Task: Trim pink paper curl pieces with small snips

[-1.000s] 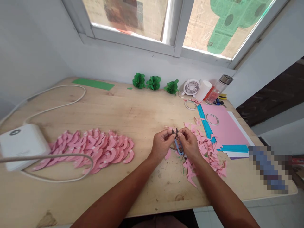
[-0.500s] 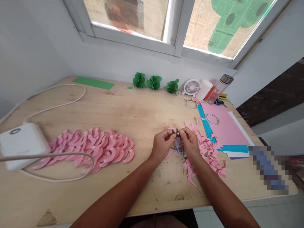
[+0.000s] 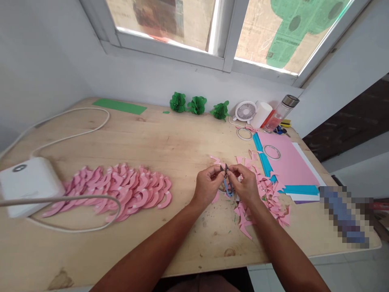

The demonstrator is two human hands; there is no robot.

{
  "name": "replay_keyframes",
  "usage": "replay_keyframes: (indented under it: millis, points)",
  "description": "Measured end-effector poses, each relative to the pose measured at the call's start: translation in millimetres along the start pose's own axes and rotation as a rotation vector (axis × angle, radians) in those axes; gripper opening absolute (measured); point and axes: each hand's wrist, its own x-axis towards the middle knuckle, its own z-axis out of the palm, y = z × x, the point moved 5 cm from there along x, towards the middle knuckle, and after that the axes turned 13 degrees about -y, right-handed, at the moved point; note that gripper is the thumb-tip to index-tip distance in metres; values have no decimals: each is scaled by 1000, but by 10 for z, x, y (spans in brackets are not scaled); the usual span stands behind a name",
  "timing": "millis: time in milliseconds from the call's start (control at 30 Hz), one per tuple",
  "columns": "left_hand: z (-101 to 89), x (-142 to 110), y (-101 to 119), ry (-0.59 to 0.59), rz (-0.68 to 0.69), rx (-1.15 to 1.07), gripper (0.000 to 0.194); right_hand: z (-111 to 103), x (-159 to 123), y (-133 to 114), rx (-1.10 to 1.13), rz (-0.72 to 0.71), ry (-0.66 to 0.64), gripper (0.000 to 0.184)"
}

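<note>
While my left hand (image 3: 208, 184) and right hand (image 3: 245, 182) pinch the blue snips (image 3: 227, 187) between them, near 2 dark blades (image 3: 227, 167), a slip could cut me; jerking rightward might scatter the nearby pink scraps (image 3: 271, 198).

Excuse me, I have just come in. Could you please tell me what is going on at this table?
A person holds the left hand and right hand close together in front, at small blue-handled snips; whether they grip the snips or something smaller cannot be told. Pink paper scraps lie around the right hand. Left of the hands is a pile of curved pink pieces.
</note>
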Motion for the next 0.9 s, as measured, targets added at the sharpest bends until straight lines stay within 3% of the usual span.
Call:
replay_keyframes:
  millis: [600,900]
  points:
    - [23,-19,122,-41,77,169,12,-25,-21,-141,-288,-67,25,15]
    - [26,-32,129,-43,92,193,11,-27,-18,-161,-264,-23,50,15]
